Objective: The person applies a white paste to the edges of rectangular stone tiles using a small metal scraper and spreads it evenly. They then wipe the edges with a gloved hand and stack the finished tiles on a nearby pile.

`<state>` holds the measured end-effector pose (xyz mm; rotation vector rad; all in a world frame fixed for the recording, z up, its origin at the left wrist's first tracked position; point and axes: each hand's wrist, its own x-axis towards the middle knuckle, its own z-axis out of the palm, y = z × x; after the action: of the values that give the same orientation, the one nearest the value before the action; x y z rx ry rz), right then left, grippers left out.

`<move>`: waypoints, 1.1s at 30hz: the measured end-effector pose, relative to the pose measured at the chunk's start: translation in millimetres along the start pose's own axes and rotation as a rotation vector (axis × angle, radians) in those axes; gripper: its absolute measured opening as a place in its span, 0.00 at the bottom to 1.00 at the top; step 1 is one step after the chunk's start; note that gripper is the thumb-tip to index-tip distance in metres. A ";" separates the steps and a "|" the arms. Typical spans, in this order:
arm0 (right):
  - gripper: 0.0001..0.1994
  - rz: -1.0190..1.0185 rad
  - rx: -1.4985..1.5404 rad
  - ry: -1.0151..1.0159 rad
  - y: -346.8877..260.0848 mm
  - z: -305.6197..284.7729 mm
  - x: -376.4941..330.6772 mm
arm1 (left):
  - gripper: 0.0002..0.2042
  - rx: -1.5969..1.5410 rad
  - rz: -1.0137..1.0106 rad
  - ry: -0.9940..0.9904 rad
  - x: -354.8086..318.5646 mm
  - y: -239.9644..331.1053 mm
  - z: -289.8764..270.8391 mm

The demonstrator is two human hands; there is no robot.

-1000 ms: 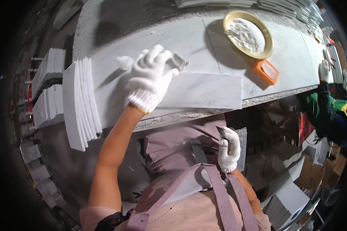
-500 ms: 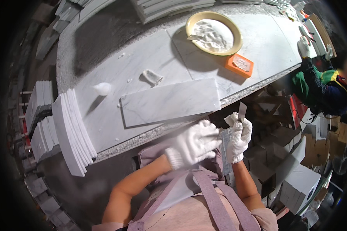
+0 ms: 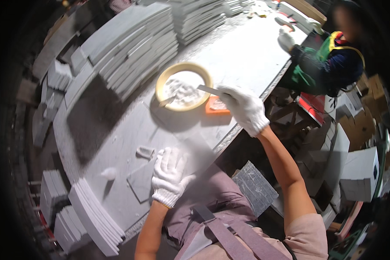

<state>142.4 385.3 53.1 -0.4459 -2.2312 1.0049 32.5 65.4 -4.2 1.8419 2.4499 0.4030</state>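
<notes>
Right hand (image 3: pixel 243 105) gripped a flat blade (image 3: pixel 209 90) by the yellow bowl (image 3: pixel 161 84); left hand (image 3: pixel 170 171), opened flat, lay over the pale slab (image 3: pixel 142 183) on the bench (image 3: pixel 119 149); orange box (image 3: pixel 213 111): label (image 3: pixel 219 104) too blurred to read!

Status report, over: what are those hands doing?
Right hand: gripping blade near bowl. Left hand: open over slab. Orange box partly hidden by right hand.

Long pale stone-topped workbench (image 3: pixel 242 52), brightly lit at far end, shadowed at left, brown cardboard boxes (image 3: pixel 356 125) noted at right.
</notes>
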 end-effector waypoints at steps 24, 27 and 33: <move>0.24 0.254 -0.415 -0.011 67.4 -26.1 -223.1 | 0.56 0.248 -0.038 -0.272 11.6 15.5 -28.2; 0.30 0.389 -0.567 -0.157 78.6 -28.0 -322.2 | 0.55 0.267 -0.124 -0.339 4.5 20.5 -24.5; 0.33 0.472 -0.635 -0.218 103.9 5.3 -419.9 | 0.54 0.186 -0.248 -0.311 -4.6 35.0 -20.5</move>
<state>452.3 225.6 -203.0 -1.2351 -2.6934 0.5449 62.6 66.4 23.3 1.4902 2.5146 -0.1209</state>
